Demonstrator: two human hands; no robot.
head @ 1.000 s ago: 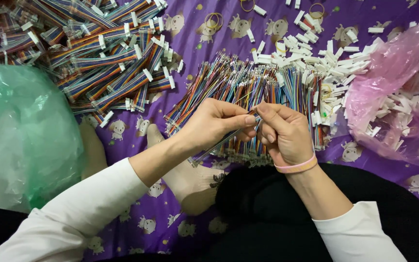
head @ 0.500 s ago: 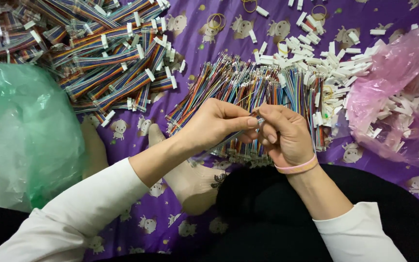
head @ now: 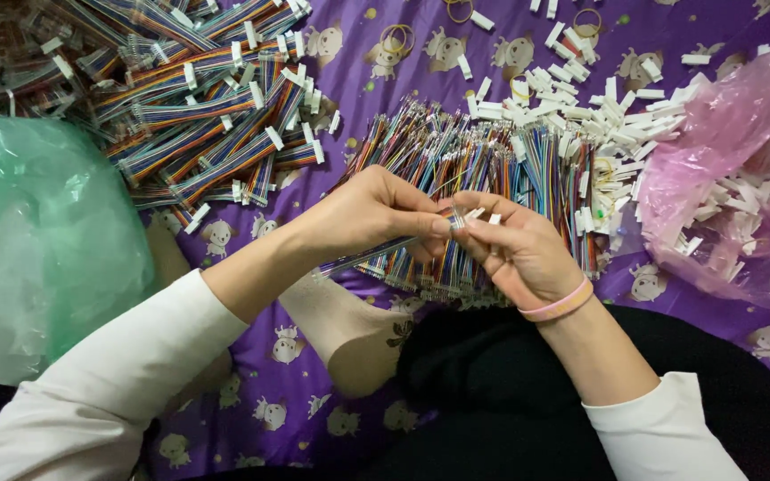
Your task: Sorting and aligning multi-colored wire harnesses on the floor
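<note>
Pinching a thin wire (head: 376, 252) in the left hand (head: 376, 214), the right hand (head: 514, 254) clamped a small white connector (head: 462, 216). Wire could have slipped or missed the slot, judging by the fingertip-only grip.

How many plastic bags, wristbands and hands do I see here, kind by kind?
Green plastic bag: 1
Pink plastic bag: 1
Pink wristband: 1
Hands: 2, left hand and right hand
Total: 5

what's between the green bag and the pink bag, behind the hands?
Head view: a heap of finished ribbon cables by the green bag, then loose coloured wires and white connector housings by the pink bag, all on the purple cloth.
</note>
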